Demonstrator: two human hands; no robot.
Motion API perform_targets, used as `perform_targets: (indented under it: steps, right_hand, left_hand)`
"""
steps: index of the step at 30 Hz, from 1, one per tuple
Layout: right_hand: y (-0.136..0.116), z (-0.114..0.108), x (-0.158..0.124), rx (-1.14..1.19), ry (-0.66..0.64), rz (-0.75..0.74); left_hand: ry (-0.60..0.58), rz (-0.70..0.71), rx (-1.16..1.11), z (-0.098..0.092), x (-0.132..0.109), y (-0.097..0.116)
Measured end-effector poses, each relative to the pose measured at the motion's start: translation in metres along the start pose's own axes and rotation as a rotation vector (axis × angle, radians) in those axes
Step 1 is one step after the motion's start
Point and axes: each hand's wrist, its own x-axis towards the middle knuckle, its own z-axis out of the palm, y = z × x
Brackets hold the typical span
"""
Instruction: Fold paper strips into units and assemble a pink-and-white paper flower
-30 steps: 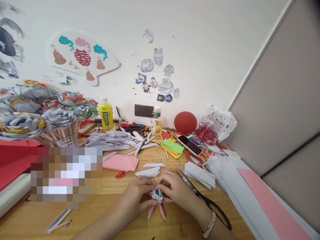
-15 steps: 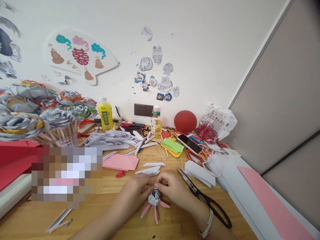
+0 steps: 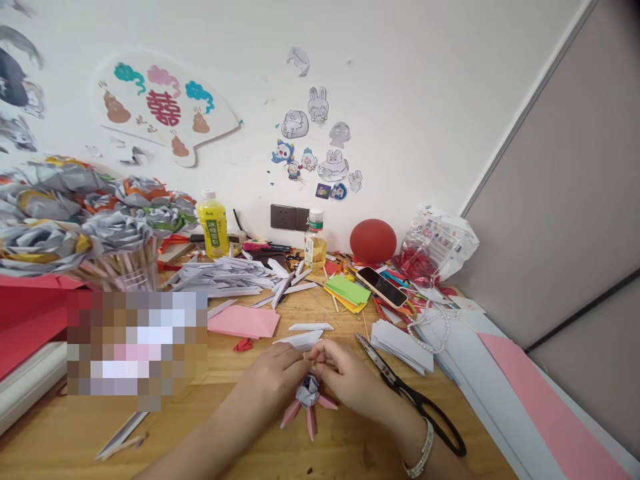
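A small folded paper flower (image 3: 307,392), white at its centre with pink pointed petals fanned toward me, is held just above the wooden table (image 3: 240,440). My left hand (image 3: 285,368) pinches its far left side, fingers curled inward. From the right, my right hand (image 3: 340,370) closes thumb and fingers at its far edge, nearly touching the left fingertips. The hands hide the far part of the flower. White folded paper strips (image 3: 303,340) lie just beyond my fingers, and black-handled scissors (image 3: 413,393) rest beside my right wrist.
Pink paper sheets (image 3: 244,321) and a heap of white strips (image 3: 225,277) lie beyond on the left. Finished paper flowers (image 3: 117,230) stand behind them. White paper (image 3: 403,347), a phone (image 3: 381,287), green slips (image 3: 349,291), two bottles and a red balloon (image 3: 373,241) are further back.
My fingers have shifted slightly on the far side of the flower, with the right fingers raised a little. The flower stays in place between both hands; the whole view has tilted slightly.
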Motion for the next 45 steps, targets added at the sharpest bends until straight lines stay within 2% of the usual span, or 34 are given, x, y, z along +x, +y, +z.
perform_targets:
  steps: [4,13,18,22,30,35,38,45]
  right_hand:
    - [-0.004,0.0,-0.002,-0.087,-0.01,0.01]
    - [-0.009,-0.004,-0.001,-0.289,0.047,-0.015]
    - [-0.003,0.0,0.001,-0.29,0.062,-0.034]
    - [-0.001,0.001,0.002,-0.303,0.057,-0.055]
    - [0.007,-0.007,0.002,-0.543,0.08,-0.044]
    - [0.01,-0.011,0.003,-0.559,0.081,-0.029]
    - [0.01,-0.011,0.003,-0.556,0.089,-0.022]
    - [0.011,-0.009,0.002,-0.512,0.09,-0.017]
  left_hand:
    - [-0.033,0.012,-0.009,0.0,-0.001,0.0]
    - [-0.072,-0.093,-0.12,0.0,-0.002,-0.003]
    - [-0.105,-0.114,-0.168,-0.003,0.0,-0.005]
    - [-0.116,-0.125,-0.133,-0.001,-0.001,-0.008]
    - [-0.11,-0.096,0.03,0.004,-0.004,-0.01]
    - [-0.188,-0.137,-0.004,0.002,-0.003,-0.01]
    - [-0.215,-0.199,-0.03,0.0,-0.001,-0.008]
    - [-0.233,-0.47,-0.269,-0.005,0.002,-0.004]
